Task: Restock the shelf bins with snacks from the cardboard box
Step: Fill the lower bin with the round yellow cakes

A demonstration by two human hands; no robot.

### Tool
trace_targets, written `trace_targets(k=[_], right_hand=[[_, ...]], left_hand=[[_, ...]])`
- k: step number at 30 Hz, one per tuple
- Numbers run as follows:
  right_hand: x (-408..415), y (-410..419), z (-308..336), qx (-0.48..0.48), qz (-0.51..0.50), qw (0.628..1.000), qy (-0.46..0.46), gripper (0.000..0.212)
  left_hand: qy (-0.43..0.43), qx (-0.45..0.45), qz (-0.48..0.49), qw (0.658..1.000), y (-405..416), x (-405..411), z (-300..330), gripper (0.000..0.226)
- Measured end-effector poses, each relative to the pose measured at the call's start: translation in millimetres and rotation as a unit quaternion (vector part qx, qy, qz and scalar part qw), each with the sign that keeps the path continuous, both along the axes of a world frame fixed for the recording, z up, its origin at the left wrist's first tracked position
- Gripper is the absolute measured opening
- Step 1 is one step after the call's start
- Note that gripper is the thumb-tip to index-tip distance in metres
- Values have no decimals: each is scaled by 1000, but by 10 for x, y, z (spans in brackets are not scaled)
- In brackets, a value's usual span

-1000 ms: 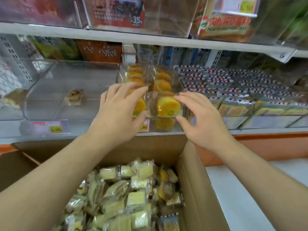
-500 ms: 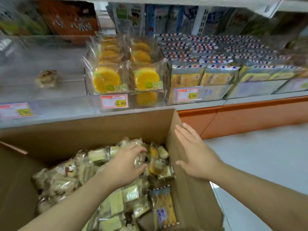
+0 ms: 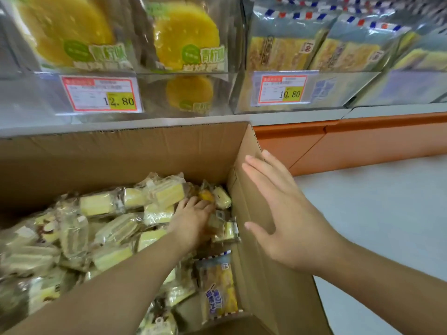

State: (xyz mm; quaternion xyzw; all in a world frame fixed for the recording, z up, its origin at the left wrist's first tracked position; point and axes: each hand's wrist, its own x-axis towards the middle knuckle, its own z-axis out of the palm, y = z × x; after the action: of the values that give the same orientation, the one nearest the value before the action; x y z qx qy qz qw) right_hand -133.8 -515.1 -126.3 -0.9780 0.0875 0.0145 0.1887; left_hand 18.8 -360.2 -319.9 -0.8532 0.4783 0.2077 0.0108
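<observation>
Left hand [image 3: 193, 220] reached deep into the box [image 3: 135, 151], near its far right corner, fingers bent down among the snacks [image 3: 101, 228] there. Fingertips pressed against a small orange-yellow pack [image 3: 206, 196] and a flat pack just under the palm; could not tell whether anything was actually gripped. Right hand [image 3: 287, 213] laid flat and open against the outside of the box's right wall, fingers straight and pointing toward the far right corner, thumb spread toward the near edge.

Box filled most of the way with clear-wrapped pale yellow cake pieces, heaped loosely and lying at all angles, thickest along the left side and middle. One longer pack [image 3: 219, 287] with a blue label and a red-and-blue striped top edge lay against the right wall toward the near edge, long axis running from near edge to far edge, face up.

Above the box's far edge, shelf [image 3: 169, 120] carried clear bins. Left bin [image 3: 36, 93] held round yellow cakes [image 3: 186, 35] in clear wrap with green labels, standing upright in two rows and facing out, one more seen low behind the bin's front wall. A price tag [image 3: 100, 94] reading 12.80 stuck to that front. Right bin [image 3: 338, 90] held flat packs [image 3: 283, 44] with red-and-blue striped tops, standing on edge and facing out, tagged 10.80 [image 3: 281, 89]. Orange base [image 3: 362, 141] ran below the shelf at right, pale floor [image 3: 375, 213] beside the box.
</observation>
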Motion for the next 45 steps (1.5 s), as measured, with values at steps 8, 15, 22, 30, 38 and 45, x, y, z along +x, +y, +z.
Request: trace_targets(k=[8, 15, 22, 30, 38, 45], right_hand=[[10, 18, -9, -3, -1, 1000, -2, 91], [52, 137, 49, -38, -7, 999, 6, 89], [189, 500, 287, -119, 2, 993, -26, 76], [903, 768, -571, 131, -231, 958, 111, 68], [1307, 491, -1751, 163, -360, 910, 126, 63], [1239, 486, -1926, 165, -382, 906, 78, 24]], left_hand=[[81, -110, 42, 990, 284, -117, 507, 79], [131, -140, 99, 976, 1045, -158, 1698, 91], [56, -163, 152, 973, 1910, 41, 2431, 92], [55, -164, 167, 971, 2010, 236, 2326, 90], [61, -172, 214, 960, 2058, 500, 2200, 87], [59, -147, 221, 962, 2005, 551, 2273, 85]])
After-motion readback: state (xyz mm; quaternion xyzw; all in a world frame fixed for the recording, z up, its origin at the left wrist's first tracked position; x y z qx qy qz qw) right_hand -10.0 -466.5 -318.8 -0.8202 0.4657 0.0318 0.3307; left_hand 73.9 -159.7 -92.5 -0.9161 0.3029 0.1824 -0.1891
